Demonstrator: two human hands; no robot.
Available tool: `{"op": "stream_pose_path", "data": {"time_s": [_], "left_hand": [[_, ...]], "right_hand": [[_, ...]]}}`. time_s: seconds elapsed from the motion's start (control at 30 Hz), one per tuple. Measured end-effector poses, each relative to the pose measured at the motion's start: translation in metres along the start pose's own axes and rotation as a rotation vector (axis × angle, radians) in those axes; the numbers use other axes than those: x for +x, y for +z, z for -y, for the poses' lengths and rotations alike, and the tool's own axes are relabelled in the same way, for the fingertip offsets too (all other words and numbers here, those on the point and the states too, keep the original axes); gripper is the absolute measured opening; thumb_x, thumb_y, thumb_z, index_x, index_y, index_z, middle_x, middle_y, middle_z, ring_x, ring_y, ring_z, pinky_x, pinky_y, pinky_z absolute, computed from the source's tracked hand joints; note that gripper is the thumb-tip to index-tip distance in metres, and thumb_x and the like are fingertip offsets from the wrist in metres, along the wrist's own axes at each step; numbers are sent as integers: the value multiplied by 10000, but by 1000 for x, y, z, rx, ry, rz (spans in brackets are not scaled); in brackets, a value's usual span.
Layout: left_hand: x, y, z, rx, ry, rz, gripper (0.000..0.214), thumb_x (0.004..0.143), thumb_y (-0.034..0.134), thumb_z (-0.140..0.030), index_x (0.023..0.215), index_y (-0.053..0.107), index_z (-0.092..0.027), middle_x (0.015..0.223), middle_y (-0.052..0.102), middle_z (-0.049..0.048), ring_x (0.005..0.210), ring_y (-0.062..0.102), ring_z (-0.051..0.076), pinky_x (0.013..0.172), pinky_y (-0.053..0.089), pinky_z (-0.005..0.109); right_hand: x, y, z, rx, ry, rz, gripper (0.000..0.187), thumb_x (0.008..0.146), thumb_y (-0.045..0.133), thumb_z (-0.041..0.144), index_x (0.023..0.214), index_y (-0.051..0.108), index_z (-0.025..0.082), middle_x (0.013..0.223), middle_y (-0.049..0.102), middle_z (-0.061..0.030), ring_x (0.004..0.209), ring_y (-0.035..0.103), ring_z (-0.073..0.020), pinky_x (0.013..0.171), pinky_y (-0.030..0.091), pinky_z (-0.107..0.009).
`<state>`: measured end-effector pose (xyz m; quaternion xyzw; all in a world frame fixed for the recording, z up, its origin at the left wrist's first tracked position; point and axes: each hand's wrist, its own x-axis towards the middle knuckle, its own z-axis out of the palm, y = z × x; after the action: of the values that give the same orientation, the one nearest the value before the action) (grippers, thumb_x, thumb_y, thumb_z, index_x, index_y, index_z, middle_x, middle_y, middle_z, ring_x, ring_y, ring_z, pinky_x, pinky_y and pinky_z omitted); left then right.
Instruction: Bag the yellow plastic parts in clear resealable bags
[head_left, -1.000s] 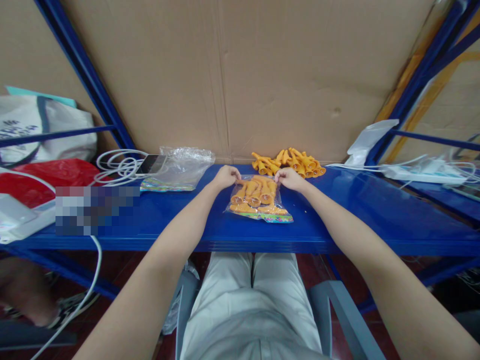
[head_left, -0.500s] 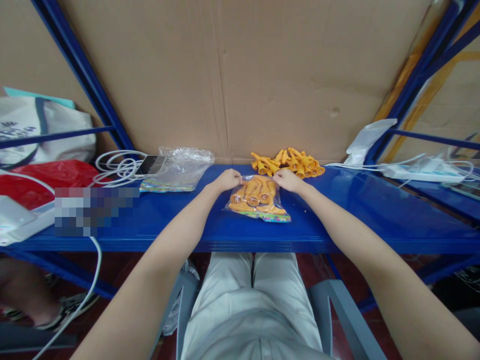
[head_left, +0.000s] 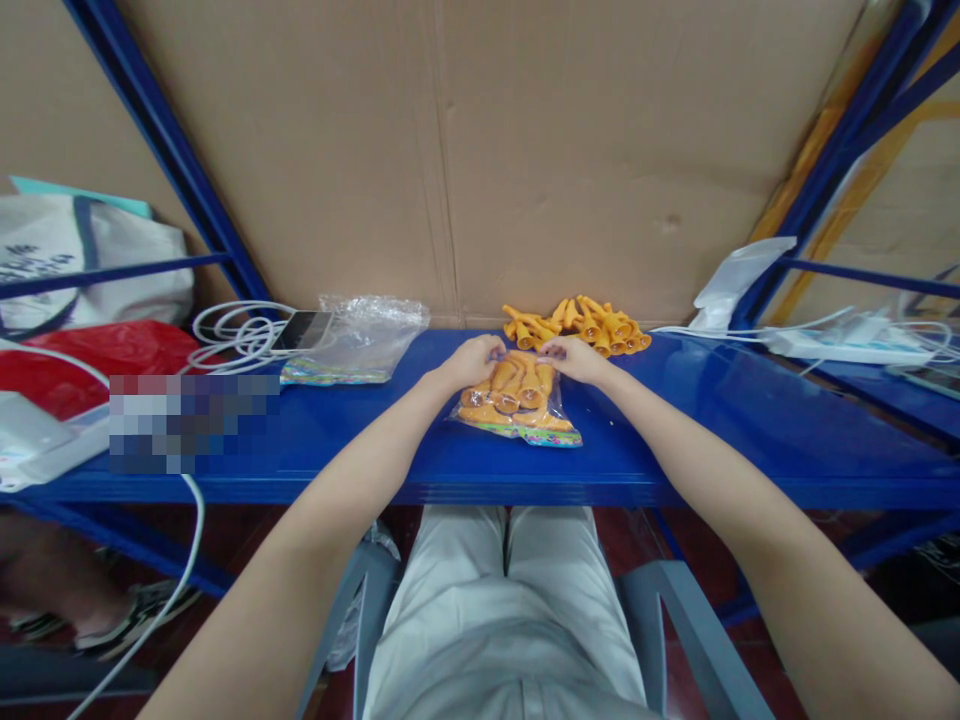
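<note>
- The blue table (head_left: 750, 420) bore 1 filled clear bag (head_left: 517, 408), lying flat between the 2 hands and on their near side
- Its long axis could not be told; its printed strip (head_left: 551, 438) lay nearest the table's front, and neither hand was clearly nearer
- The left hand (head_left: 477, 357) and right hand (head_left: 574, 357), apart from each other, pinched its far edge
- Orange horn-shaped pieces (head_left: 507, 402) inside: at least 3 open ends showed, full count hidden; 1 loose pile (head_left: 600, 328) lay beyond

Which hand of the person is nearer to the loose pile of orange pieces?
Right. The right hand is just in front of the loose pile; the left hand is farther away, left of the pile, by the filled bag.
</note>
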<state>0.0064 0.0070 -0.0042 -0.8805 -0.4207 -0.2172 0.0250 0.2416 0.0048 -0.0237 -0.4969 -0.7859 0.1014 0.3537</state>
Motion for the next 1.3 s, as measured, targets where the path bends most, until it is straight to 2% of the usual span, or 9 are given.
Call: {"op": "stream_pose_path", "data": {"time_s": [0.07, 0.2, 0.37, 0.53, 0.67, 0.77, 0.93, 1.1, 1.3], "left_hand": [[-1, -4, -3, -21, -37, 33, 403, 786, 470, -96, 1093, 720, -173, 1026, 754, 66, 935, 703, 205, 884, 534, 302], [-3, -11, -6, -67, -102, 107, 444, 867, 406, -188, 1203, 697, -202, 1271, 692, 47, 1184, 636, 229, 1052, 445, 325], [-1, -7, -4, -241, -70, 237, 507, 888, 377, -266, 1335, 614, -230, 1420, 569, -1, 1307, 546, 183, 1116, 377, 298], [-1, 1, -1, -281, -29, 154, 480, 875, 381, -263, 1236, 695, -217, 1340, 635, -1, 1285, 568, 197, 1117, 387, 313], [-3, 2, -8, -258, -27, 124, 459, 862, 394, -233, 1168, 737, -230, 1276, 680, -23, 1242, 602, 205, 1095, 416, 311], [-4, 2, -17, -258, -15, 116, 458, 882, 378, -229, 1163, 740, -232, 1267, 686, -31, 1227, 612, 194, 1093, 418, 302], [-5, 3, -27, -263, 11, 98, 455, 911, 360, -222, 1163, 738, -207, 1259, 693, -9, 1234, 608, 194, 1103, 409, 306], [-8, 6, -26, -308, 48, 34, 433, 939, 363, -254, 1162, 730, -195, 1246, 703, 13, 1204, 629, 205, 1074, 444, 331], [-9, 5, -26, -352, 145, -143, 417, 972, 365, -293, 1251, 664, -212, 1271, 693, 21, 1212, 622, 193, 1082, 435, 350]], "right_hand": [[-1, -2, 5, -20, 40, 24, 121, 790, 707, 243, 857, 690, 144, 770, 695, -47, 701, 626, -167, 707, 518, -288], [-5, -5, 18, -31, 137, 100, 108, 818, 679, 239, 806, 689, 131, 702, 684, -43, 621, 600, -149, 640, 494, -264], [-14, -11, 35, 70, 187, 317, 292, 881, 624, 359, 673, 623, 154, 608, 641, -23, 515, 538, -108, 551, 455, -236], [-19, -20, 45, 192, 259, 447, 396, 922, 585, 434, 644, 595, 152, 585, 603, -18, 459, 476, -70, 460, 376, -197], [-16, -19, 41, 450, 466, 335, 459, 1011, 373, 480, 783, 617, 164, 618, 628, -52, 512, 550, -115, 441, 419, -205], [-15, -12, 38, 628, 561, 246, 347, 1017, 399, 403, 901, 621, 164, 750, 686, -71, 644, 632, -136, 575, 540, -226], [-18, -5, 43, 824, 584, 334, 199, 960, 550, 291, 1028, 652, 134, 886, 717, -90, 770, 675, -139, 786, 583, -262], [-22, -9, 59, 969, 640, 404, 221, 982, 474, 218, 1099, 645, 143, 803, 724, -53, 658, 659, -107, 677, 577, -193], [-20, -14, 64, 1030, 646, 466, 239, 926, 505, 154, 1129, 630, 149, 757, 726, -30, 579, 643, -105, 633, 570, -190]]}}
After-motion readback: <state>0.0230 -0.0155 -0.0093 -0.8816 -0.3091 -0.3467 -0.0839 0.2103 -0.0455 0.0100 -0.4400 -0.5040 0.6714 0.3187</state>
